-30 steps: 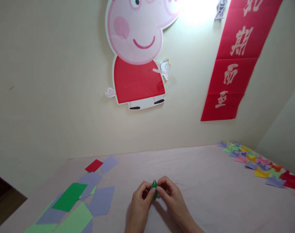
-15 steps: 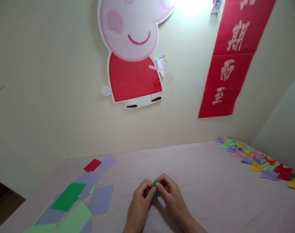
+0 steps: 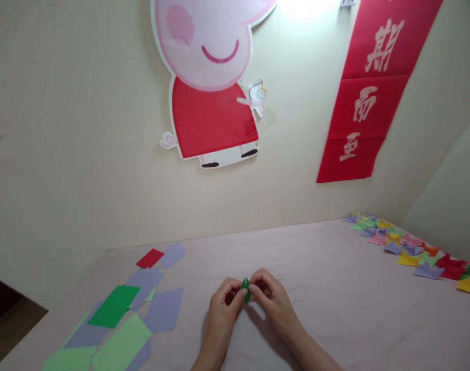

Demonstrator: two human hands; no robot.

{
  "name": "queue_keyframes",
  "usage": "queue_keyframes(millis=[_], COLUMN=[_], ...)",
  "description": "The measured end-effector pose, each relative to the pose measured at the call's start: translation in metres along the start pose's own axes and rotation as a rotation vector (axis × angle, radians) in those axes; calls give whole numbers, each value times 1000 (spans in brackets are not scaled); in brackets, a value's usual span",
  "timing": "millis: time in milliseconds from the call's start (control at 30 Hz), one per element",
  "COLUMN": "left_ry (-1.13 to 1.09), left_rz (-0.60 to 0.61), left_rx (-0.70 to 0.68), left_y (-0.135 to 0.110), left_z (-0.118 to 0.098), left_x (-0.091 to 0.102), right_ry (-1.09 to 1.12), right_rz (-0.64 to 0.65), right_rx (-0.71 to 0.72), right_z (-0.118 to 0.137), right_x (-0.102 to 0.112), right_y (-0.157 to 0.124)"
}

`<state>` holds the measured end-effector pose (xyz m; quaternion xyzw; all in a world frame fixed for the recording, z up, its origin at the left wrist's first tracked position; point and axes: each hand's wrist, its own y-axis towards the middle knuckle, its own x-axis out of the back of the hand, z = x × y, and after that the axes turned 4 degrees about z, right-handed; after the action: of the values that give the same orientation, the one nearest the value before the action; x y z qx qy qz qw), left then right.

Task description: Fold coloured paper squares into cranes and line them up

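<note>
A small folded piece of dark green paper is held upright between my two hands, just above the pale pink cloth. Two pointed tips stick up at its top with a notch between them. My left hand pinches its left side between thumb and fingers. On the right side, my right hand grips it the same way, thumb toward me. The fingertips behind the paper are partly hidden.
Flat paper sheets lie at the left, among them a dark green sheet, a red sheet and a light green sheet. Several folded paper pieces line the right edge of the cloth-covered surface. Behind stands a wall with a pig cutout.
The green paper has turned so its face shows more, with the two tips spread apart. Both hands still pinch it. The camera view has shifted slightly.
</note>
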<state>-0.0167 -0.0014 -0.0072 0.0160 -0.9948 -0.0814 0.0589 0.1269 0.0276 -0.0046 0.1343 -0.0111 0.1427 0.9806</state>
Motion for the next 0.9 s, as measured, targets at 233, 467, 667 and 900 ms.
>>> queue_keyframes(millis=[233, 467, 667, 900], left_ry=[29, 26, 24, 10], left_rz=[-3, -12, -22, 4], left_rx=[13, 17, 26, 24], left_y=[0, 0, 1, 0], left_z=[-6, -6, -7, -3], left_x=[1, 3, 2, 3], right_ry=[12, 95, 155, 160], right_rz=[-6, -2, 12, 4], right_rx=[7, -8, -27, -35], right_z=[2, 1, 3, 1], right_x=[-1, -1, -1, -1], right_y=[-1, -1, -1, 0])
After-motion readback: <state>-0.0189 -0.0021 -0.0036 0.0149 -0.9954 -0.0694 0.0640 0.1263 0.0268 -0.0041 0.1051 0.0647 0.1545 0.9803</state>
